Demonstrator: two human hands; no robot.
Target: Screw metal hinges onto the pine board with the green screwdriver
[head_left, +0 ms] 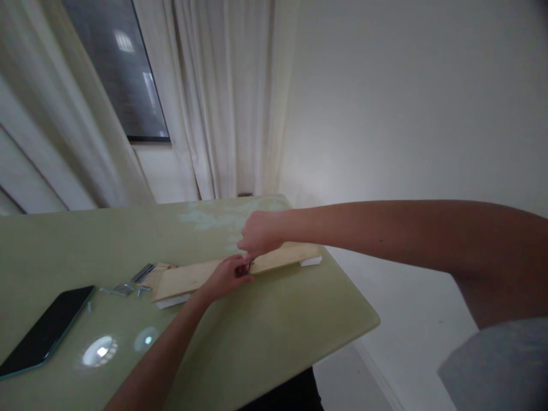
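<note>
A pale wooden board [180, 281] lies across the table with white pieces [310, 261] beneath its ends. At the board's near edge, about its middle, my left hand [226, 278] is closed, its thumb and fingers around something small and dark that is mostly hidden. Just above it, my right hand [262, 233] is closed in a fist turned downward, reaching in from the right. A thin dark metal rod [250, 265] shows between the two hands, under the right fingers; its upper part is hidden in the right hand.
Left of the board lie small metal parts and screws [124, 289], a dark metal strip [143, 273] and a small wooden piece [153, 277]. A phone [49, 328] rests farther left on the greenish table [291, 325]. Curtains [240, 103] and a wall stand behind.
</note>
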